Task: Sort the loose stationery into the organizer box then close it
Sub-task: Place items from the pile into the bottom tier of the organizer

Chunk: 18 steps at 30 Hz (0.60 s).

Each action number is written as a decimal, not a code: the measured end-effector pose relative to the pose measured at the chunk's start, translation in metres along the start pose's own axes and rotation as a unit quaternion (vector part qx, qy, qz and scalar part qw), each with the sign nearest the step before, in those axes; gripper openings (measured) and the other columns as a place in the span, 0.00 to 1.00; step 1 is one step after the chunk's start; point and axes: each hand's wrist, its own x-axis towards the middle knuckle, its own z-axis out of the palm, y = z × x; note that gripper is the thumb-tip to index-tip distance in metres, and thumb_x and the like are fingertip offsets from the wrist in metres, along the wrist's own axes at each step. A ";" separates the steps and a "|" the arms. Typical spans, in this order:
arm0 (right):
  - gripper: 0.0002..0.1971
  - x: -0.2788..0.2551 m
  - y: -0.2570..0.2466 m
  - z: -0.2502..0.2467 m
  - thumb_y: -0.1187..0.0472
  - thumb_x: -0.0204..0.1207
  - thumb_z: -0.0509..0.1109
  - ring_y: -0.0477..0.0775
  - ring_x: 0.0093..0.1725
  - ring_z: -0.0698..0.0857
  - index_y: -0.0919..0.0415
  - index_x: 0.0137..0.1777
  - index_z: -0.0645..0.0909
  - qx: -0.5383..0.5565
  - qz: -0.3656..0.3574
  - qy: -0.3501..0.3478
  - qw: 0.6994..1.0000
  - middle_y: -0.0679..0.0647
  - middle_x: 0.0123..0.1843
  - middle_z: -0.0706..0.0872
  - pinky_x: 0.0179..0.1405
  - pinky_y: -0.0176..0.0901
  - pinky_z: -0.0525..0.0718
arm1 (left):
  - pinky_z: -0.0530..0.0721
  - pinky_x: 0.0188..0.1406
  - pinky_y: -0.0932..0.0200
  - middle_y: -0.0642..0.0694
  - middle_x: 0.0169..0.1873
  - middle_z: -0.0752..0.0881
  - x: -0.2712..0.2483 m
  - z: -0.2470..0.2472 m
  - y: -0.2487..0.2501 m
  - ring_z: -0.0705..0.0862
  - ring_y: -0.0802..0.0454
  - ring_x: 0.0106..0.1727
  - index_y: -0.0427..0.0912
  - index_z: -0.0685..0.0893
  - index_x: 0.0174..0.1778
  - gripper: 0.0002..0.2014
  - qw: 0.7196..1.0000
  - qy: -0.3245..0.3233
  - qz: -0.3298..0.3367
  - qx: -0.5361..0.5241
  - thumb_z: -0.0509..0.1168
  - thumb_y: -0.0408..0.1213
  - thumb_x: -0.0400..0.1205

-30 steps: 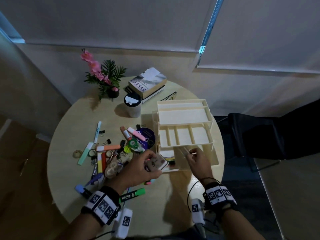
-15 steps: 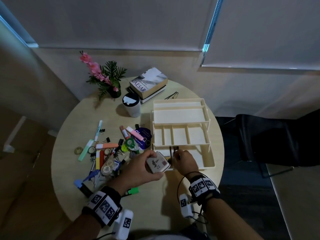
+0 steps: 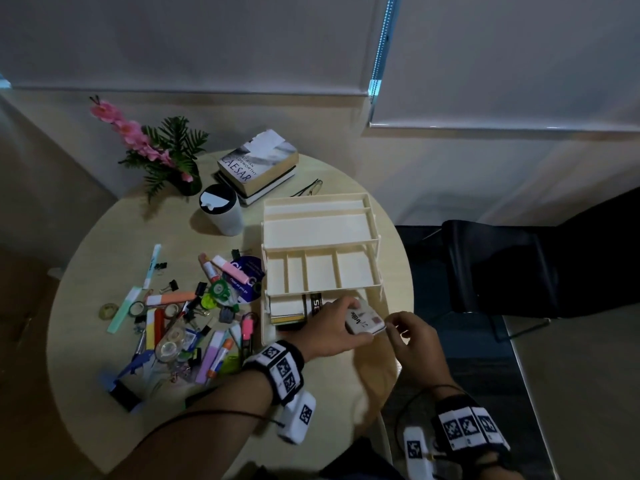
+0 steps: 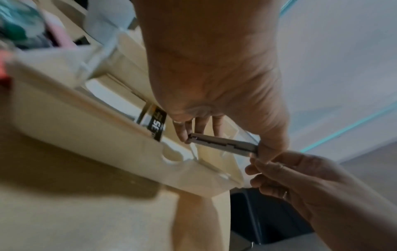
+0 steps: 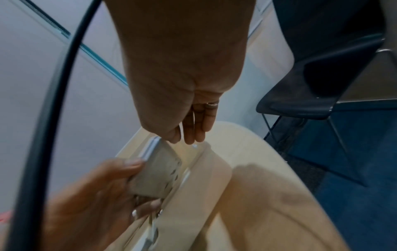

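Note:
The cream tiered organizer box [image 3: 320,233] stands open at the table's right side, with its divided middle tray [image 3: 318,271] bare. Its bottom tray [image 4: 120,135] holds sticky notes and a black box [image 3: 316,304]. My left hand [image 3: 341,323] grips a small flat white box [image 3: 366,322] above the bottom tray's front right part; the left wrist view shows this flat white box [image 4: 223,141] edge-on. My right hand [image 3: 407,336] is beside it, fingertips [image 5: 193,135] straight and touching the flat white box [image 5: 156,171] at its right end.
A heap of loose stationery [image 3: 194,317] covers the table's left half: highlighters, tape rolls, binder clips, pens. A lidded white cup [image 3: 221,209], stacked books [image 3: 258,164], a flower pot [image 3: 162,150] and glasses [image 3: 310,188] stand behind. A black chair [image 3: 502,265] is right of the table.
My left hand has carried the flat white box to the right, over the bottom tray. My right hand has come out of the tray and moved right to meet the box.

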 end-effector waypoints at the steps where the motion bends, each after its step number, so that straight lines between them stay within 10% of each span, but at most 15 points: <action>1: 0.06 -0.002 0.004 -0.002 0.62 0.83 0.74 0.44 0.44 0.88 0.47 0.50 0.87 0.010 0.008 -0.004 1.000 0.40 0.46 0.90 0.43 0.44 0.88 | 0.89 0.61 0.49 0.52 0.67 0.81 0.009 0.007 0.002 0.85 0.54 0.62 0.56 0.72 0.73 0.33 1.000 0.002 0.003 0.001 0.78 0.58 0.76; 7: 0.18 -0.011 0.015 0.004 0.63 0.84 0.74 0.40 0.52 0.87 0.50 0.71 0.81 0.032 -0.004 -0.011 0.999 0.43 0.59 0.84 0.45 0.35 0.88 | 0.85 0.65 0.53 0.50 0.70 0.77 0.049 0.024 -0.001 0.80 0.51 0.66 0.50 0.69 0.77 0.36 0.998 -0.002 -0.028 0.050 0.75 0.58 0.76; 18: 0.12 -0.013 0.024 0.012 0.63 0.82 0.73 0.43 0.44 0.86 0.50 0.62 0.83 -0.043 -0.020 -0.061 0.997 0.42 0.65 0.71 0.45 0.43 0.89 | 0.86 0.60 0.54 0.53 0.64 0.89 0.081 0.039 -0.020 0.89 0.46 0.57 0.51 0.88 0.62 0.18 0.986 0.090 -0.026 0.138 0.66 0.25 0.83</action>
